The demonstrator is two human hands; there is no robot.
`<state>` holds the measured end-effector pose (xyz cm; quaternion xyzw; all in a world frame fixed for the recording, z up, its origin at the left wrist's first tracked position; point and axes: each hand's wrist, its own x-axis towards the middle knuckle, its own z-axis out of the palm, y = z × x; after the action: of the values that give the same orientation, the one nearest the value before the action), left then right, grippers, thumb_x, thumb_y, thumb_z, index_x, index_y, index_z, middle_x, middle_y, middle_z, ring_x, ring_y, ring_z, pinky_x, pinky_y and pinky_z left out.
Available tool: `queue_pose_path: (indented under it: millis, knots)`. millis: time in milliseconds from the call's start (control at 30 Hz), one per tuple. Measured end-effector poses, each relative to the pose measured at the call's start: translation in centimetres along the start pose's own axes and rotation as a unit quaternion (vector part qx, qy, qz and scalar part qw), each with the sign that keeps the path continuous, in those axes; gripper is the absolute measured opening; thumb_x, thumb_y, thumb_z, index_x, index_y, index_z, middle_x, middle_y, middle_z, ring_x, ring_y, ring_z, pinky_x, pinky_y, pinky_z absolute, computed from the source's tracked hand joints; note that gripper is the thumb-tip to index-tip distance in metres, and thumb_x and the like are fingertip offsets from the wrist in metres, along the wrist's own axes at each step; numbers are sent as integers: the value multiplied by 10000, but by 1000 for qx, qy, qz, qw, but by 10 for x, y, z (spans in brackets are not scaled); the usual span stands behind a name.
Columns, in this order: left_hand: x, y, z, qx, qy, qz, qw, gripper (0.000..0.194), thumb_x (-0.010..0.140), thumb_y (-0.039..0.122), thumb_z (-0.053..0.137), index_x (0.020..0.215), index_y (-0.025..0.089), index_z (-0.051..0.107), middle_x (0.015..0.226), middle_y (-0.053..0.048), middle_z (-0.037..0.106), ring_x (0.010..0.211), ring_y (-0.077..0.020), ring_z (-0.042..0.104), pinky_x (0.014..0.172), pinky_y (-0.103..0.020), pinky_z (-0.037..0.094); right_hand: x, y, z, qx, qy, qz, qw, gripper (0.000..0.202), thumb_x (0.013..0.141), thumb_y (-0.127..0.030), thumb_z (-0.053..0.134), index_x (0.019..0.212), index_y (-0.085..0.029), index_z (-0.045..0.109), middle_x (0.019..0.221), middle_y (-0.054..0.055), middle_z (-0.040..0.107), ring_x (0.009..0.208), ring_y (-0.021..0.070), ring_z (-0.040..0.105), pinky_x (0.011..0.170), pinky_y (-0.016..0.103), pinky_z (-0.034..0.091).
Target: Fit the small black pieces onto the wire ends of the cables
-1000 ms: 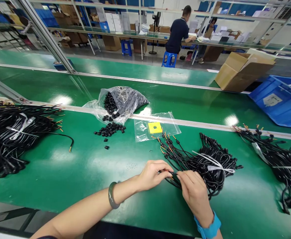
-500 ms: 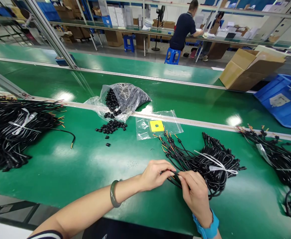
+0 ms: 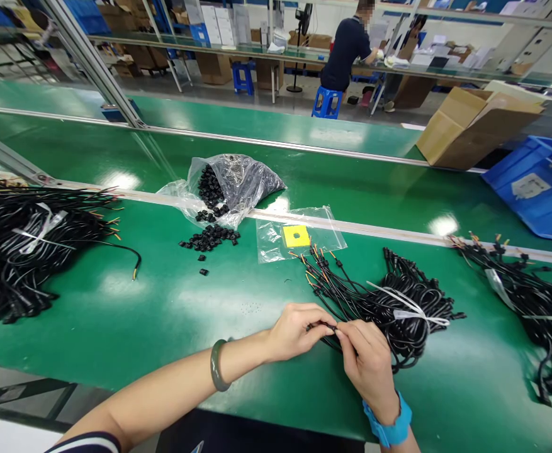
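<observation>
Between the fingertips of both hands runs a thin black cable (image 3: 334,328). My left hand (image 3: 299,330) pinches it from the left, and my right hand (image 3: 366,352) pinches it close by, the fingertips almost touching. Whatever small part sits on the cable there is mostly covered by my fingers. Just beyond my right hand lies a bundle of black cables (image 3: 410,308), bound with a white tie, its orange and red wire ends pointing left. Farther back, small black plastic pieces (image 3: 212,238) are heaped in front of an open clear bag (image 3: 247,179) full of them.
A zip bag with a yellow square card (image 3: 296,236) lies mid-table. More cable bundles lie at far left (image 3: 16,251) and right (image 3: 535,296). A blue crate (image 3: 537,185) and a cardboard box (image 3: 474,129) stand at back right. Beyond, a person (image 3: 346,50) sits on a blue stool.
My right hand has shifted slightly left, its fingertips closer to those of my left hand. Both hands keep their pinch on the cable. The whole view has moved a little.
</observation>
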<state>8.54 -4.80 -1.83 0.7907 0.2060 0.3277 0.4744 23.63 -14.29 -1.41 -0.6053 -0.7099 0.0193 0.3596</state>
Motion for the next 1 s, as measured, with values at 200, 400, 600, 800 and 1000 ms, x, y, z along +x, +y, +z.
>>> queue_pose_path:
  millis: [200,400,600,800,1000]
  knots:
    - [3,-1,-3,-151,3,-107,983,494,687,189,741,1137,160,539,889,-47,668,756,-132,641,721,-249,558,0,1,0,-14,15,9,1000,103,905,-104,485,910,-167,566,791,39,597,719,151,511,664,291,366]
    - [5,-3,-8,-158,10,-138,978,445,658,153,737,1045,171,518,900,-43,622,737,-117,589,635,-227,527,1,2,3,-58,7,18,998,101,916,-152,472,913,-169,572,793,36,600,736,153,540,685,291,376]
    - [4,-11,-19,-175,50,-156,971,475,667,156,730,1072,188,484,889,-29,610,729,-106,559,606,-208,489,2,4,3,-89,24,20,996,122,925,-192,478,880,-158,587,682,11,562,610,128,502,606,268,354]
    - [7,-14,-29,-201,94,-177,959,466,660,175,743,1044,182,479,869,-19,607,667,-81,535,579,-189,446,0,6,0,-83,54,14,995,102,917,-187,517,900,-155,613,610,-19,531,526,99,455,566,245,355]
    - [9,-15,-30,-215,107,-181,954,459,650,198,750,1037,177,504,850,-12,609,633,-72,525,565,-185,420,2,6,-1,-94,68,11,993,111,909,-202,541,893,-146,635,648,1,599,521,94,491,563,235,383]
